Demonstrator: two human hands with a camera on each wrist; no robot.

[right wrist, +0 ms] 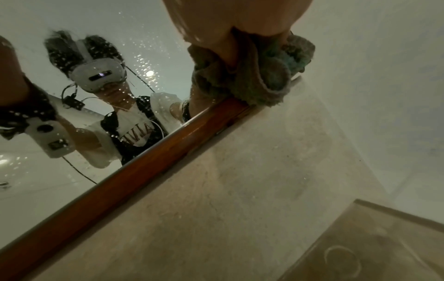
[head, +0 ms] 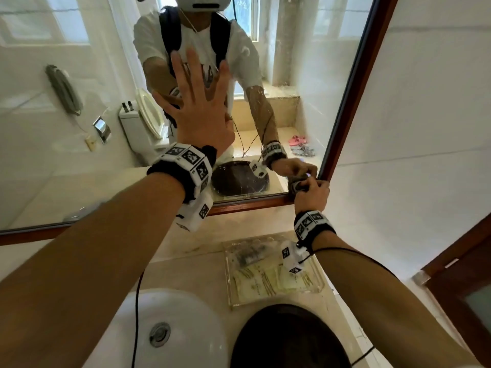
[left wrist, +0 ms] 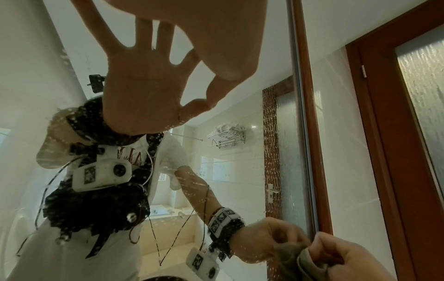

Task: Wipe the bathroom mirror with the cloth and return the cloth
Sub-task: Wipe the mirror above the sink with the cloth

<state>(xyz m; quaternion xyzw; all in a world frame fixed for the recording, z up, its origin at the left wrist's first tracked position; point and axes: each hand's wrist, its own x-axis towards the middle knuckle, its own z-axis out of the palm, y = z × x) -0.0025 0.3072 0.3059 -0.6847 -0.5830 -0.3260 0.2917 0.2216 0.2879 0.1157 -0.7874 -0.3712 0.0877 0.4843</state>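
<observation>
The mirror [head: 305, 62] has a brown wooden frame [head: 353, 88] and its glass is speckled with water drops. My left hand [head: 198, 102] presses flat on the glass with its fingers spread; the left wrist view shows that hand [left wrist: 192, 38] meeting its reflected palm. My right hand [head: 313, 191] grips a bunched grey-green cloth [head: 293, 185] at the mirror's lower right corner, against the frame. The right wrist view shows the cloth [right wrist: 259, 76] wadded under my right hand [right wrist: 240, 24], touching the frame [right wrist: 144, 152]. In the left wrist view, the cloth [left wrist: 305, 260] sits in my right hand [left wrist: 360, 260] at the glass edge.
Below the mirror runs a beige stone counter [head: 202, 251] with a white sink basin [head: 172, 328]. A clear tray [head: 231, 288] of toiletries sits under my right wrist. A dark round object [head: 287, 338] is nearest me. A wooden door [head: 465, 274] stands at right.
</observation>
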